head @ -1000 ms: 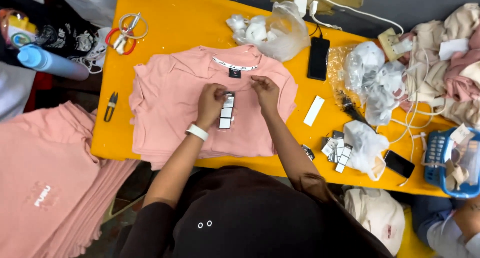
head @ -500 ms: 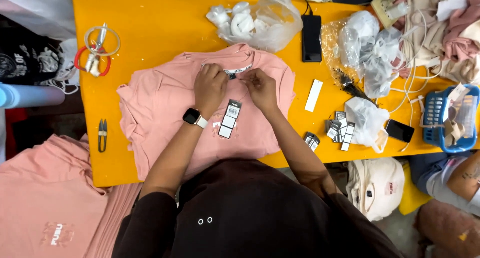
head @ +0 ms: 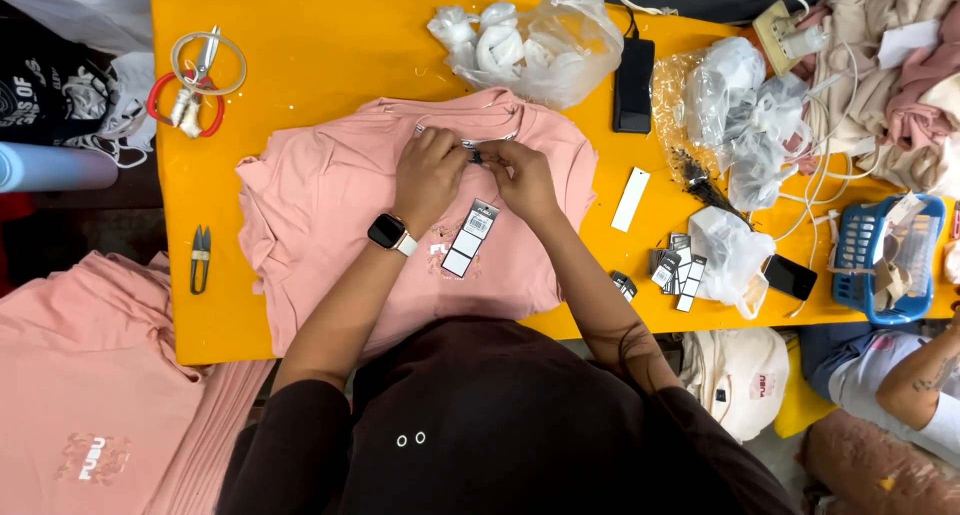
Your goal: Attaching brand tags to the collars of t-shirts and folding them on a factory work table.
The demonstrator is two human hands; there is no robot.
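Note:
A pink T-shirt (head: 330,205) lies flat on the yellow table (head: 330,45). Both my hands meet at its neckline. My left hand (head: 428,170), with a smartwatch on the wrist, pinches the collar label area. My right hand (head: 522,175) grips the same spot from the right, around a small dark piece between the fingers. A black-and-white hang tag (head: 470,238) lies on the shirt just below my hands.
Thread snips (head: 201,258) and scissors with tape rings (head: 195,80) lie at left. Plastic bags (head: 540,45), a black phone (head: 634,85), a white tag (head: 630,200), loose tags (head: 678,272) and a blue basket (head: 885,260) lie at right. Pink shirts (head: 90,395) pile lower left. Another person's arm (head: 925,375) shows at right.
My hands moved up from the hang tag on the shirt's chest to the neckline. The view has shifted, so the table appears lower and more to the left.

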